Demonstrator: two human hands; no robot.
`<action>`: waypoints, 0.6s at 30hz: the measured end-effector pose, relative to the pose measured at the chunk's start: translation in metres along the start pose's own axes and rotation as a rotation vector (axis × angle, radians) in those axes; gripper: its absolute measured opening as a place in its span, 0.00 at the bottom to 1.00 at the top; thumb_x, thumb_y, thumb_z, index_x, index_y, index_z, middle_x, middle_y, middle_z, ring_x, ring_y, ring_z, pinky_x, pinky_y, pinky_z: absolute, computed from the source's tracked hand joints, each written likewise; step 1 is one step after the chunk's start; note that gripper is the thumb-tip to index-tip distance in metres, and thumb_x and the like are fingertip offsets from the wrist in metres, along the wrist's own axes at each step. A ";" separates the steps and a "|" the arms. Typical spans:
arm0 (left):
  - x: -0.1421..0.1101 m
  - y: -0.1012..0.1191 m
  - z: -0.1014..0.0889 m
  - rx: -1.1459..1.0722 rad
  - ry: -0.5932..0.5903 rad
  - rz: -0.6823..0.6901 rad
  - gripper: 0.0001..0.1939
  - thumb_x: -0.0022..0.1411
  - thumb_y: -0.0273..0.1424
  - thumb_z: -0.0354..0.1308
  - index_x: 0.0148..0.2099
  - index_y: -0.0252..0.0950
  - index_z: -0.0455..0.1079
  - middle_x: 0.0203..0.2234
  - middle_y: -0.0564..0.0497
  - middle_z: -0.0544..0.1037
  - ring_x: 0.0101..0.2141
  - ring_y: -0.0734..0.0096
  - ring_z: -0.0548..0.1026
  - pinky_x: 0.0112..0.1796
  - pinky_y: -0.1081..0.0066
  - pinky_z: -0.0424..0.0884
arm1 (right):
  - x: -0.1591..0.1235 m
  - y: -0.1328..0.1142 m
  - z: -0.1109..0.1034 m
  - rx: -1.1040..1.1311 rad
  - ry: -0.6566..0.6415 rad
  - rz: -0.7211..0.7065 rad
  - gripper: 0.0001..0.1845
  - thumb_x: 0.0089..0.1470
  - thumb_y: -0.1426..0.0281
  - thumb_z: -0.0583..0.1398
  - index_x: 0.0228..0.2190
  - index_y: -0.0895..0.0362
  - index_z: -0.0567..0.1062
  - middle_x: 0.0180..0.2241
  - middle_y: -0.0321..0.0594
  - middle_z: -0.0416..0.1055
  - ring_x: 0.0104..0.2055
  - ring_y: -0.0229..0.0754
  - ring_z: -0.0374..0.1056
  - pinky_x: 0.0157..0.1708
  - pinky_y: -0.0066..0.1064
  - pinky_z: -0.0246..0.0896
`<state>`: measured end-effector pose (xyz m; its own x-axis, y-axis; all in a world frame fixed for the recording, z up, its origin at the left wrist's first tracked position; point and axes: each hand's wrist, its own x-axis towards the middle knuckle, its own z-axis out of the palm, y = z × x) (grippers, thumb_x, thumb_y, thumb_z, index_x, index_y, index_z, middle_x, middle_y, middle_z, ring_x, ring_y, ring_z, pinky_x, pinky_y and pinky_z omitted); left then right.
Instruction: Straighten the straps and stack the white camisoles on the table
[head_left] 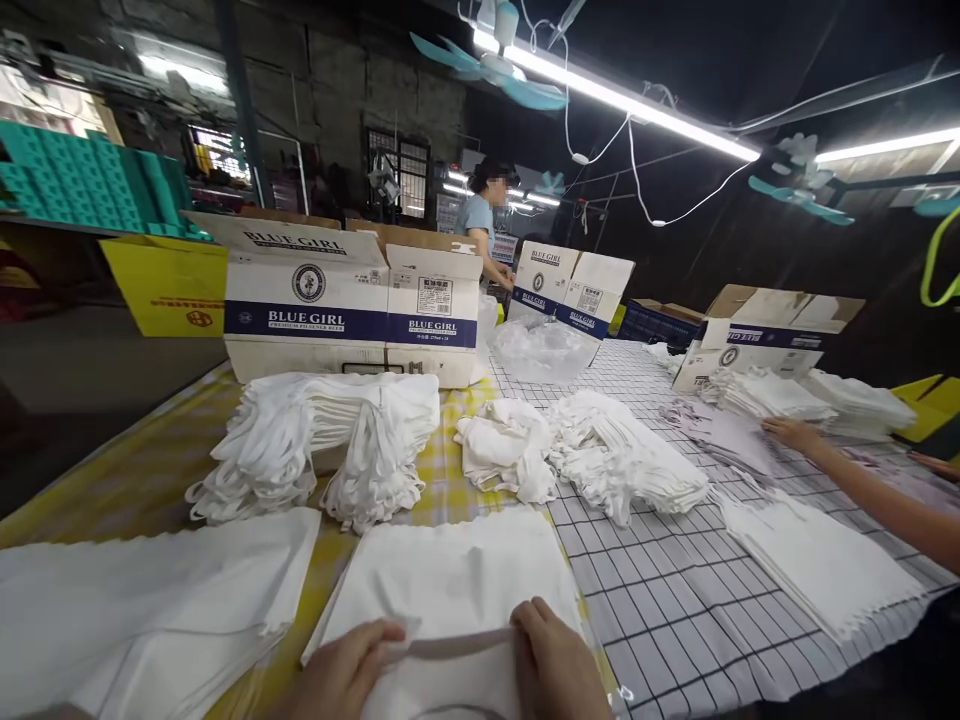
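At the bottom centre lies a stack of white cloth bags (465, 560). My left hand (341, 665) pinches the near left part of the top bag between thumb and fingers. On the other side, my right hand (559, 660) grips the same bag, with its edge raised between the two hands. Left of me is another pile of flat white bags (150, 610). Beyond my hands stands a thick bundle of white bags with looped drawstrings (322, 430). More gathered white bags (622, 450) lie to its right, beside a crumpled white heap (506, 445).
Open Blue Girl cartons (352, 310) stand behind the bundles, with clear plastic (544, 345) nearby. A co-worker's arm (862, 480) reaches in from the right beside a white stack (825, 560). Another person (480, 215) stands at the back. Checked cloth (660, 620) covers the table.
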<state>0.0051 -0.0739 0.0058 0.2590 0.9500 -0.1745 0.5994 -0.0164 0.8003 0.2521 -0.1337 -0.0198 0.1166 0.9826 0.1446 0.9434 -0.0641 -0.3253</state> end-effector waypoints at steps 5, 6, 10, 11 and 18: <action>0.026 0.015 -0.011 -0.073 -0.131 -0.037 0.18 0.55 0.42 0.48 0.36 0.34 0.71 0.09 0.59 0.61 0.11 0.75 0.58 0.15 0.76 0.52 | 0.008 0.000 -0.029 0.234 -0.028 0.024 0.12 0.57 0.72 0.48 0.29 0.56 0.70 0.30 0.39 0.71 0.32 0.39 0.68 0.32 0.27 0.56; 0.030 0.013 -0.010 -0.081 -0.128 -0.032 0.17 0.55 0.41 0.48 0.35 0.34 0.71 0.08 0.60 0.59 0.10 0.76 0.57 0.15 0.76 0.52 | 0.009 0.002 -0.029 0.268 -0.038 0.030 0.12 0.57 0.71 0.48 0.28 0.56 0.70 0.30 0.39 0.71 0.32 0.40 0.67 0.33 0.28 0.56; 0.037 0.000 -0.002 -0.107 -0.139 -0.034 0.16 0.56 0.41 0.48 0.33 0.34 0.69 0.09 0.62 0.58 0.10 0.78 0.58 0.18 0.76 0.54 | 0.011 0.010 -0.020 0.428 -0.069 0.076 0.14 0.58 0.67 0.48 0.28 0.56 0.70 0.27 0.39 0.71 0.30 0.41 0.66 0.31 0.29 0.56; 0.038 -0.002 -0.001 -0.112 -0.137 -0.038 0.16 0.57 0.41 0.47 0.33 0.34 0.69 0.09 0.62 0.58 0.09 0.78 0.59 0.18 0.76 0.54 | 0.011 0.012 -0.019 0.467 -0.076 0.089 0.13 0.57 0.66 0.48 0.28 0.56 0.69 0.26 0.38 0.71 0.29 0.41 0.65 0.30 0.29 0.56; 0.039 -0.006 0.002 -0.153 -0.129 -0.057 0.16 0.58 0.42 0.47 0.33 0.34 0.67 0.10 0.62 0.60 0.09 0.79 0.61 0.17 0.77 0.53 | 0.016 0.022 -0.023 0.619 -0.135 0.105 0.15 0.55 0.62 0.50 0.26 0.57 0.71 0.24 0.36 0.68 0.28 0.40 0.63 0.28 0.28 0.55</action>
<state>0.0134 -0.0378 -0.0070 0.3285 0.9000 -0.2863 0.4962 0.0935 0.8632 0.2821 -0.1229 -0.0032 0.1202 0.9925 -0.0232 0.5702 -0.0882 -0.8167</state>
